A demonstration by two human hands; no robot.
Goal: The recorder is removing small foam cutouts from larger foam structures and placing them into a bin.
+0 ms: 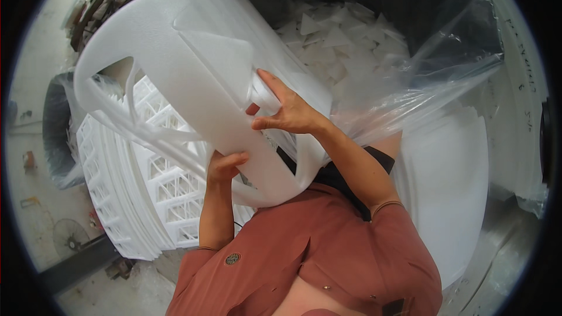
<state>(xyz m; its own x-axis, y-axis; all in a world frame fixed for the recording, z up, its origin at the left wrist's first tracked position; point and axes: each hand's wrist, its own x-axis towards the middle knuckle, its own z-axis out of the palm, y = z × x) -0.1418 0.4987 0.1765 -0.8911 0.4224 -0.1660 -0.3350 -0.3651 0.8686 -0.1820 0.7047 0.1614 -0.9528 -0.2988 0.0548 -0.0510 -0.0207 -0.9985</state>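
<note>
A: Head view, hands first. Pose?

B: Both forearms rise from the near edge, elbows bent. The right hand (287,111) is raised, thumb and fingers pinched shut on a cut-out rim of the white foam sheet (199,64). The left hand (225,167) sits lower and nearer, fingers curled closed around the sheet's near edge.

A: Sheet location, orientation?

B: Held up in front of the chest, centre-left of the frame. Long axis runs from the near right, at the hands, to the far left, where the rounded end points. It is tilted, with its broad face turned up toward the camera. Thin cut strips hang along its left side.

A: Surroundings?

B: Left, under the sheet: a stack of lattice-cut foam sheets (146,193). Far right: a clear plastic bag (433,64) with white foam offcuts (339,41) inside. Right: a stack of plain foam sheets (445,175).
</note>
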